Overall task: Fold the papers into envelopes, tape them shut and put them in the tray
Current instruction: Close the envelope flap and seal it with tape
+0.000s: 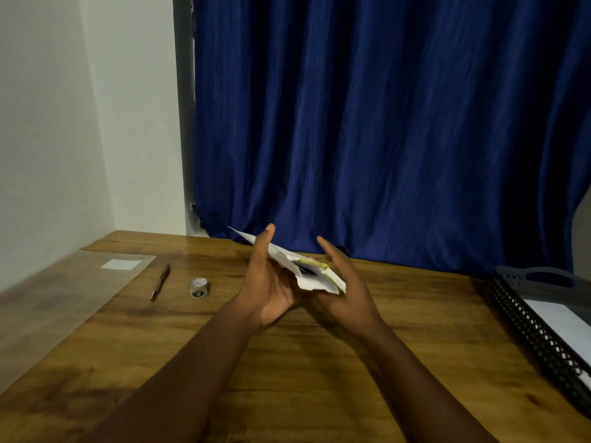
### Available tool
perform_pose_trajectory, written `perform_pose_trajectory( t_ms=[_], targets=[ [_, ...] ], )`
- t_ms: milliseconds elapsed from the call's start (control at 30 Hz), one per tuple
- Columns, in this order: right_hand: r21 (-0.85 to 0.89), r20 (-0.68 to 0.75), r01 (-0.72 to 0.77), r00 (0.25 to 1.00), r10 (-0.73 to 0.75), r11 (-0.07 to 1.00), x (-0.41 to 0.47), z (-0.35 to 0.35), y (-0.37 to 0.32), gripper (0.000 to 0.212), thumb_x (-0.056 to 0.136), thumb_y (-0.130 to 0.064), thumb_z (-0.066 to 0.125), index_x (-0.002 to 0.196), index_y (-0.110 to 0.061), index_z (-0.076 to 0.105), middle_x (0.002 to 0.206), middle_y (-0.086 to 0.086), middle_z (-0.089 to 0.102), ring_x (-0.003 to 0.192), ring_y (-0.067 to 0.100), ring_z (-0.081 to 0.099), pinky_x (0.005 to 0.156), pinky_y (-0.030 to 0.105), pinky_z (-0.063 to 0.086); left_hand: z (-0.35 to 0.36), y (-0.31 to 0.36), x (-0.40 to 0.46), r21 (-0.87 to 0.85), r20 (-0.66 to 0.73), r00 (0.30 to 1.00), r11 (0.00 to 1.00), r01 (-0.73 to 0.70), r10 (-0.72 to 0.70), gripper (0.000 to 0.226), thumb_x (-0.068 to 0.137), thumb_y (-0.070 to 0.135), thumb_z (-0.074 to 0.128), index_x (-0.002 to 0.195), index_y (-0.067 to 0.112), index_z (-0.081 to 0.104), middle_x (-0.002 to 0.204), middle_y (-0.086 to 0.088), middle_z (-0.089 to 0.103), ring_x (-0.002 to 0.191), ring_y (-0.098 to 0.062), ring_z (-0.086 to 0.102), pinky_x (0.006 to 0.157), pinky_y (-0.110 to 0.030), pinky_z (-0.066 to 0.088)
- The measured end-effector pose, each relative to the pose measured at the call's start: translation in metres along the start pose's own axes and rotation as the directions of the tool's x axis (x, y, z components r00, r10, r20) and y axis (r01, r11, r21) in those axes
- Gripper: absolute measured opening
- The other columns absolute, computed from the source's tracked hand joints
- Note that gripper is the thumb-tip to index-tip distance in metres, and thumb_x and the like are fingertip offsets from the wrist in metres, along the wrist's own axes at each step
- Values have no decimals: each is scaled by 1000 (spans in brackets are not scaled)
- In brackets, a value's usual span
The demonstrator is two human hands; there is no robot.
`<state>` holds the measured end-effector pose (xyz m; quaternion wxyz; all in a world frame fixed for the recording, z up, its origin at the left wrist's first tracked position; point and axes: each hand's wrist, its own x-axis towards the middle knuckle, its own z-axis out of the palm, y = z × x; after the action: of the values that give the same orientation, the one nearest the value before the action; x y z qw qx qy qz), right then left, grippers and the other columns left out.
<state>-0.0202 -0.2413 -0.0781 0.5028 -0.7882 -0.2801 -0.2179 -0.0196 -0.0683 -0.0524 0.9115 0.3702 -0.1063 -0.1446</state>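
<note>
Paper, a folded envelope (307,270), is looking light and floppy; left hand (268,282) is gripping its edge, right hand (345,282) cupping underneath, mesh tray (537,334) waiting at three o'clock.

Folded white envelope (307,270) held tilted above table; black mesh tray (540,334) right.
</note>
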Motion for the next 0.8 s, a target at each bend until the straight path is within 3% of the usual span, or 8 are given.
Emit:
perform_pose_trajectory(
  t_ms=[167, 300, 367, 467, 567, 633, 700, 800],
  targets=[
    [173, -80, 139, 989, -127, 975, 3, 1, -10, 33, 84, -13, 77, 117, -16, 74, 130, 0, 70, 138, 14, 52, 106, 22, 46, 1, -6, 1, 122, 29, 983, 977, 175, -180, 98, 75, 84, 61, 140, 10, 62, 141, -22, 62, 132, -41, 58, 113, -64, 38],
    [434, -349, -70, 906, 239, 898, 12, -10, -6, 23, 86, -3, 79, 97, -23, 73, 89, -18, 79, 88, -1, 74, 72, 13, 56, 1, -4, 4, 212, -112, 979, 959, 188, -167, 128, 51, 97, 64, 157, 31, 36, 157, -20, 44, 142, -45, 43, 112, -70, 34],
    [574, -387, -129, 828, 407, 808, 18, -22, -3, 19, 87, -18, 80, 105, -13, 74, 96, -8, 81, 95, 11, 76, 78, 24, 61, 0, 0, 4, 217, -210, 972, 964, 156, -111, 134, 53, 97, 64, 162, 35, 18, 164, -21, 29, 150, -43, 31, 118, -69, 27],
    [797, -348, -77, 751, 561, 599, 23, -41, -2, 22, 93, -18, 74, 114, -19, 70, 109, -4, 80, 103, 18, 75, 79, 35, 63, -9, 10, 8, 334, -397, 916, 938, 89, 55, 125, 62, 89, 66, 162, 34, 17, 168, -16, 24, 152, -38, 29, 122, -60, 26],
    [853, -305, -83, 722, 621, 515, 20, -55, 2, 19, 95, -13, 72, 113, -17, 68, 112, 1, 79, 108, 22, 74, 78, 38, 64, -24, 19, 11, 394, -437, 892, 917, 70, 119, 106, 72, 84, 65, 155, 23, 40, 144, -11, 61, 132, -30, 58, 115, -52, 38],
    [854, -204, -192, 731, 651, 483, 16, -58, 9, 23, 97, -13, 69, 120, -13, 66, 121, 10, 75, 115, 30, 70, 91, 47, 60, -33, 23, 12, 396, -406, 909, 915, 76, 100, 91, 76, 81, 64, 144, 21, 52, 113, -2, 77, 104, -21, 72, 106, -48, 48],
    [837, -10, -365, 734, 679, 407, 12, -55, 14, 34, 98, -14, 67, 132, -10, 61, 126, 17, 72, 119, 38, 67, 102, 60, 52, -41, 21, 15, 416, -387, 920, 902, 114, 62, 80, 82, 73, 65, 142, 22, 52, 123, -4, 71, 110, -25, 70, 102, -50, 54],
    [689, 222, -611, 690, 688, 391, 4, -43, 15, 39, 96, -13, 69, 133, -8, 58, 121, 20, 74, 112, 39, 71, 100, 60, 54, -46, 10, 18, 459, -366, 930, 868, 187, -7, 54, 93, 57, 63, 135, 23, 56, 127, -5, 70, 107, -28, 73, 74, -39, 64]
  ],
)
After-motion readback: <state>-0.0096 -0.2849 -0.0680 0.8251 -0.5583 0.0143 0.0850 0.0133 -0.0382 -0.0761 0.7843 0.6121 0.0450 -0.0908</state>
